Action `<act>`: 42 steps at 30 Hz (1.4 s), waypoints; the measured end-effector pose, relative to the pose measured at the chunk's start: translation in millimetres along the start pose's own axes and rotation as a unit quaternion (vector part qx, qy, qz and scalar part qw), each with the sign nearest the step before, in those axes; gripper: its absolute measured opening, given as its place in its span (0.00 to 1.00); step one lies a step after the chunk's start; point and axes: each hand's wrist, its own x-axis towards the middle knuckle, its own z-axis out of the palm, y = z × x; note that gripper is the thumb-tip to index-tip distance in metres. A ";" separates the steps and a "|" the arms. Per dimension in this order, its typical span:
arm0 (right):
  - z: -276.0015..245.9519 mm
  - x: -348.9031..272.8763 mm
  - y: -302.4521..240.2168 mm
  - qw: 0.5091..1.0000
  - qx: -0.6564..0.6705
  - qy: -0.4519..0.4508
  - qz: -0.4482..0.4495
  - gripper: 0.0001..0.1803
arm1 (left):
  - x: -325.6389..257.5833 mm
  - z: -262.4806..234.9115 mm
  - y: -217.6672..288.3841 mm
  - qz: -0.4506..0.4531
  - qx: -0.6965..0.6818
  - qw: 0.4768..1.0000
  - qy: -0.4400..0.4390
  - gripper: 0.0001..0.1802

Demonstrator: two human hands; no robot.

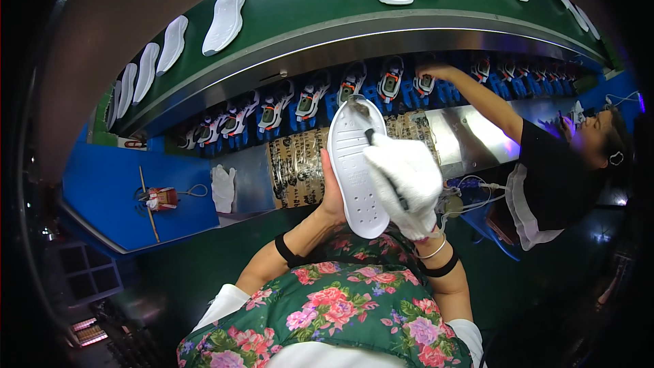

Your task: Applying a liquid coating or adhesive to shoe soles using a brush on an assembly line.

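Note:
A white shoe sole (pixel 349 151) with small round holes and cross grooves is held upright before me. My left hand (pixel 332 194), bare, grips it by its left edge; most of the fingers are hidden behind it. In a white knitted glove, my right hand (pixel 412 170) is closed around a brush (pixel 370 136) with a dark handle. The brush's bristle end lies against the upper part of the sole, where the surface looks greyish and wet.
Beyond, a row of shoe uppers (pixel 271 110) on blue holders runs under a metal ledge. White soles (pixel 225 20) lie on the green belt (pixel 300 10) above. Cardboard (pixel 296 167) covers part of the bench. A white glove (pixel 223 189) lies left; a co-worker (pixel 565 163) reaches in at right.

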 end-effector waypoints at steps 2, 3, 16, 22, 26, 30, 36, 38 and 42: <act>6.3 -3.0 -8.7 0.999 0.026 -0.042 -0.022 0.15 | 0.9 -10.6 0.3 0.007 -0.003 1.000 -0.012 0.58; 6.8 -4.9 -10.1 0.996 0.074 -0.053 -0.014 0.15 | -1.6 -6.0 7.1 0.010 0.015 1.000 -0.010 0.57; 5.0 -14.1 -6.2 0.970 0.225 -0.027 0.085 0.09 | -3.0 -13.9 7.8 0.067 0.051 0.995 0.052 0.55; 17.0 -23.2 -5.2 0.991 0.102 -0.063 -0.057 0.17 | 6.4 -21.5 15.3 0.041 -0.075 0.996 -0.034 0.58; 4.7 -24.2 4.0 0.977 0.200 -0.053 0.052 0.14 | 6.2 -20.8 19.1 0.048 -0.031 0.998 -0.013 0.59; 10.4 -28.6 -2.7 0.993 0.093 -0.067 -0.034 0.14 | 14.5 -32.9 22.1 0.039 -0.028 0.989 -0.136 0.61; 1.7 -22.0 1.1 0.985 0.160 -0.049 0.036 0.15 | 18.0 -24.6 25.0 0.003 -0.086 0.993 -0.082 0.66; 6.5 -28.3 5.1 0.993 0.098 -0.063 -0.033 0.18 | 19.2 -34.7 23.3 0.003 -0.094 0.989 -0.116 0.66; 6.8 -34.1 0.8 0.979 0.166 -0.110 -0.046 0.18 | 20.3 -22.1 28.6 -0.041 -0.115 0.981 -0.152 0.66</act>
